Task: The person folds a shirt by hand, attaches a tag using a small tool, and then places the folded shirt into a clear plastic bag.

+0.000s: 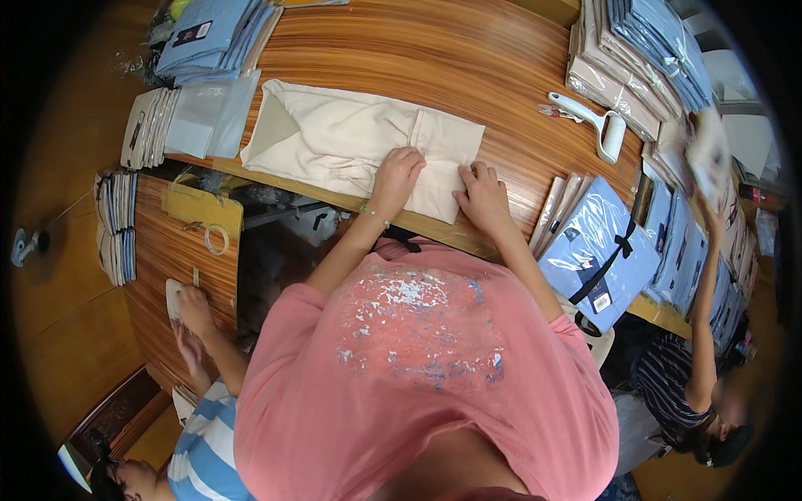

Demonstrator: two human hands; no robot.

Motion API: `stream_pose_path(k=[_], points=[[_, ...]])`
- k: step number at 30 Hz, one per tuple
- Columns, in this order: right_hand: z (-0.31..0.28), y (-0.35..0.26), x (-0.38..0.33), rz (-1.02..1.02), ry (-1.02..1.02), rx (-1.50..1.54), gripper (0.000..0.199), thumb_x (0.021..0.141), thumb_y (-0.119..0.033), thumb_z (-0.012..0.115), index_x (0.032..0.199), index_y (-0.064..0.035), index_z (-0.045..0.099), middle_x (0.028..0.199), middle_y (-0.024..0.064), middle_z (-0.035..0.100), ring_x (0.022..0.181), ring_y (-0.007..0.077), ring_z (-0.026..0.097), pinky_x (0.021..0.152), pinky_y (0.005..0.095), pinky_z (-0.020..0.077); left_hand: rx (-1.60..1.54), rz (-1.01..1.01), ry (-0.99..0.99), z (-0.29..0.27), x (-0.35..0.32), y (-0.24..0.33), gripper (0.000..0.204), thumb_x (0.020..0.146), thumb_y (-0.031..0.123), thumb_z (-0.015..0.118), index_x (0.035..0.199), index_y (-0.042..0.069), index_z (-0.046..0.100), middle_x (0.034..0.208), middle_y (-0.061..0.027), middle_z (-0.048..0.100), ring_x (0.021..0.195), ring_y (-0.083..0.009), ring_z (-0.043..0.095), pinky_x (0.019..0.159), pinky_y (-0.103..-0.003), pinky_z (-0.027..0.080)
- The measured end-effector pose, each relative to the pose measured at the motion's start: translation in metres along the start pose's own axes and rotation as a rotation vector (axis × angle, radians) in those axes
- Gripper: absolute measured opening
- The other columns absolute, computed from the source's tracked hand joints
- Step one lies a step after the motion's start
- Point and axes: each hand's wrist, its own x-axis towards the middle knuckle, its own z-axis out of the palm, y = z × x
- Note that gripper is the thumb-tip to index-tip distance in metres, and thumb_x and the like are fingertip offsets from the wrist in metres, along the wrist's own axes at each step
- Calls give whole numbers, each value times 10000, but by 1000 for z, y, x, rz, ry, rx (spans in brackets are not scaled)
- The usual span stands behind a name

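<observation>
both my hands press on a folded cream garment (pixel 351 142) that lies flat on the wooden table (pixel 468 58), near its front edge. my left hand (pixel 396 177) rests knuckles up on the garment's right part, fingers curled down onto the cloth, gripping nothing that i can see. my right hand (pixel 482 196) lies just beside it at the garment's right end, fingers bent and spread over the edge of the fabric, flat against it rather than closed around it. a thin bead bracelet (pixel 373 215) circles my left wrist, and my pink shirt (pixel 434 351) fills the lower middle of the view. to my right, packed light blue garments in clear bags (pixel 597 250) lie at the table edge, with a white lint roller (pixel 597 125) beyond them and stacks of packed goods (pixel 643 58) at the far corner. at far left sit more blue stacks (pixel 213 37) and a clear bag (pixel 205 117). a person in a striped shirt (pixel 205 442) works at lower left on a second wooden surface (pixel 167 250) bearing a tape ring (pixel 216 240); another person (pixel 693 367) reaches up at right.
</observation>
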Motion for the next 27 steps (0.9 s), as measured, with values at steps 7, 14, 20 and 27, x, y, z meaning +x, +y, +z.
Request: stream_pose_path(k=[7,14,20,27], points=[[-1,-4,1,6,-11,-2,495,781,-257,652,1216,-45,545,1188,143,494,1105,302,472,847,467,428,-208,-318,1,-43,-8,4,86,831,94,560,854,20,596,869,-131,592,843,-335,550,751,-383,445],[-7,1,3,-7,-73,9,495,795,-266,636,1221,-36,531,1185,164,497,1116,331,472,862,465,439,-48,-121,-14,-54,-17,6,94,812,92,596,864,14,589,867,-121,577,841,-320,550,750,-404,445],[-75,66,64,218,-51,9,429,869,-259,553,1231,-38,489,1223,257,514,999,435,564,824,492,471,19,-80,-64,-6,-12,-3,118,791,113,655,857,31,604,876,-111,597,833,-304,567,731,-380,459],[-69,124,110,430,95,-381,322,902,-290,522,1139,-72,500,1068,229,581,936,361,625,737,484,519,-161,-168,-141,-15,-7,3,84,803,91,622,791,20,579,808,-114,594,798,-300,573,721,-368,453]])
